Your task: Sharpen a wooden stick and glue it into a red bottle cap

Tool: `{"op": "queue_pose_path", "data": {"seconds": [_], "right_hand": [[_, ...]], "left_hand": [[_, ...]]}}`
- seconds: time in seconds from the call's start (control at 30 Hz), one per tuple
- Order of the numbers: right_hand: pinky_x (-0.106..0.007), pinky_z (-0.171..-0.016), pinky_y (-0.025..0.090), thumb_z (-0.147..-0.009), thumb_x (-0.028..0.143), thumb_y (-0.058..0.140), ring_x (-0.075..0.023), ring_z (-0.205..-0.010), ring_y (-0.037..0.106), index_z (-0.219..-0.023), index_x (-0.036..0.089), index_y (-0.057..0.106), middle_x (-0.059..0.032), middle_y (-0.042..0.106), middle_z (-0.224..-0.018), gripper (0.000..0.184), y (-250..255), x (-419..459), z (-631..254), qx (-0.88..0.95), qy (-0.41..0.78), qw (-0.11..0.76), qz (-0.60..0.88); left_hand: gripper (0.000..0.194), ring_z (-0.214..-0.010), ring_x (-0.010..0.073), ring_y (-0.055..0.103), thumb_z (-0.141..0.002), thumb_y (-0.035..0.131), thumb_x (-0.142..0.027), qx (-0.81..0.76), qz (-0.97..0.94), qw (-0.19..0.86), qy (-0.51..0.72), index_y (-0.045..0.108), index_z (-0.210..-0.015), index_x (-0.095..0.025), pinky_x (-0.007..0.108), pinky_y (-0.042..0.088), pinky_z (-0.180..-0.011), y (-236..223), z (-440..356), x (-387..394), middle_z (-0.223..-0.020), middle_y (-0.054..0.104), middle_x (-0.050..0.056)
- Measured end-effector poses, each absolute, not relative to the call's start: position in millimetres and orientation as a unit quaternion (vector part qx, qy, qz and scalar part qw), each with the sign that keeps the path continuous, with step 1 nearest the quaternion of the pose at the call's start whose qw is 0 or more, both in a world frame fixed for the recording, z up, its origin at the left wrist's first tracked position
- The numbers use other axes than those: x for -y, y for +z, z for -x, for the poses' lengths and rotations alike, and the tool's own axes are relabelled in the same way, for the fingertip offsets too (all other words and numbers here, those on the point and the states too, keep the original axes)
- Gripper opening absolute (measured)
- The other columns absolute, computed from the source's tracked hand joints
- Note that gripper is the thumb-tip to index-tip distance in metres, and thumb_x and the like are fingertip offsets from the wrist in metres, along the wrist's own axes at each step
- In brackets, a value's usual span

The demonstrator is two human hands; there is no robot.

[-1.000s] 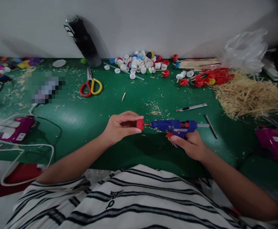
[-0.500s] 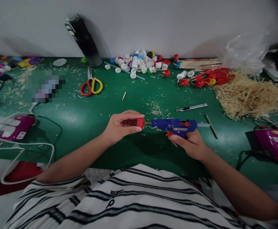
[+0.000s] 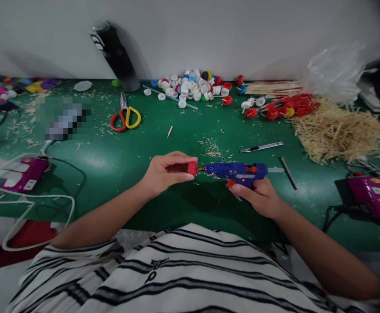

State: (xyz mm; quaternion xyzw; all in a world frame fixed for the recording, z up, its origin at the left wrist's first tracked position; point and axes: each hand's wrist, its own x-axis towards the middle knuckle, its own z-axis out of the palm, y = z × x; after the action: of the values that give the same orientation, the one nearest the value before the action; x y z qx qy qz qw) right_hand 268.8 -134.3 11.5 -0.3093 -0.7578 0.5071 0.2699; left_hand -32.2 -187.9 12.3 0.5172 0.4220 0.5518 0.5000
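Observation:
My left hand (image 3: 165, 172) pinches a red bottle cap (image 3: 192, 168) between thumb and fingers, just above the green table (image 3: 118, 161). My right hand (image 3: 258, 198) grips the handle of a blue glue gun (image 3: 237, 170), with a finger on its orange trigger. The gun lies level, and its nozzle touches the open side of the red cap. A glue stick pokes out of the gun's back end.
Red and yellow scissors (image 3: 124, 116) lie at the back left, a heap of bottle caps (image 3: 193, 86) by the wall, and a black bottle (image 3: 114, 54) leans there. Wooden sticks with red caps (image 3: 284, 106), a straw pile (image 3: 336, 130), a utility knife (image 3: 261, 147) and purple power strips (image 3: 25, 174) surround me.
Both hands hold almost still; the cap and gun nozzle stay together, shifted very slightly upward and left.

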Motion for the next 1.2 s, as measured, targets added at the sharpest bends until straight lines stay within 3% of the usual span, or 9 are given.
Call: {"op": "queue_pose_path", "data": {"seconds": [0.27, 0.47, 0.63, 0.9, 1.2], "right_hand": [[-0.029, -0.057, 0.045, -0.103, 0.050, 0.066, -0.0153, -0.059, 0.056, -0.079, 0.022, 0.064, 0.0000, 0.063, -0.066, 0.037, 9.3, 134.8, -268.0, 0.757, 0.512, 0.272, 0.302], [-0.029, -0.057, 0.046, -0.102, 0.056, 0.066, -0.0153, -0.059, 0.056, -0.078, 0.022, 0.064, 0.0002, 0.062, -0.065, 0.042, 12.8, 134.6, -267.4, 0.759, 0.506, 0.269, 0.308], [-0.030, -0.059, 0.048, -0.101, 0.060, 0.065, -0.0166, -0.062, 0.057, -0.079, 0.023, 0.066, -0.0001, 0.062, -0.065, 0.044, 12.4, 134.8, -268.3, 0.763, 0.498, 0.258, 0.322], [-0.030, -0.063, 0.050, -0.102, 0.053, 0.066, -0.0170, -0.064, 0.059, -0.077, 0.023, 0.066, -0.0001, 0.062, -0.065, 0.039, 13.8, 133.8, -266.7, 0.772, 0.490, 0.271, 0.301], [-0.029, -0.055, 0.046, -0.101, 0.054, 0.067, -0.0147, -0.057, 0.056, -0.081, 0.021, 0.066, 0.0000, 0.063, -0.065, 0.038, 11.2, 134.8, -266.6, 0.741, 0.531, 0.265, 0.315]], "left_hand": [[0.042, -0.088, 0.0136, 0.073, -0.065, 0.101, -0.022, -0.421, -0.521, 0.493, 0.556, 0.090, -0.104, -0.033, 0.027, 0.065, -0.080, 14.4, 31.5, 187.6, -0.101, 0.081, 0.005], [0.043, -0.086, 0.0115, 0.073, -0.064, 0.101, -0.020, -0.417, -0.522, 0.492, 0.558, 0.090, -0.103, -0.034, 0.023, 0.065, -0.079, 15.2, 31.1, 187.4, -0.100, 0.081, 0.004], [0.043, -0.087, 0.0135, 0.075, -0.065, 0.101, -0.023, -0.416, -0.531, 0.487, 0.555, 0.090, -0.105, -0.032, 0.027, 0.066, -0.080, 14.3, 32.2, 187.2, -0.101, 0.081, 0.006], [0.042, -0.087, 0.0135, 0.075, -0.065, 0.100, -0.021, -0.419, -0.536, 0.477, 0.557, 0.090, -0.105, -0.031, 0.026, 0.067, -0.080, 13.7, 32.1, 188.1, -0.104, 0.082, 0.006], [0.041, -0.087, 0.0126, 0.077, -0.069, 0.099, -0.022, -0.414, -0.559, 0.448, 0.561, 0.089, -0.108, -0.027, 0.022, 0.068, -0.079, 16.0, 31.0, 190.8, -0.104, 0.081, 0.007]]}}
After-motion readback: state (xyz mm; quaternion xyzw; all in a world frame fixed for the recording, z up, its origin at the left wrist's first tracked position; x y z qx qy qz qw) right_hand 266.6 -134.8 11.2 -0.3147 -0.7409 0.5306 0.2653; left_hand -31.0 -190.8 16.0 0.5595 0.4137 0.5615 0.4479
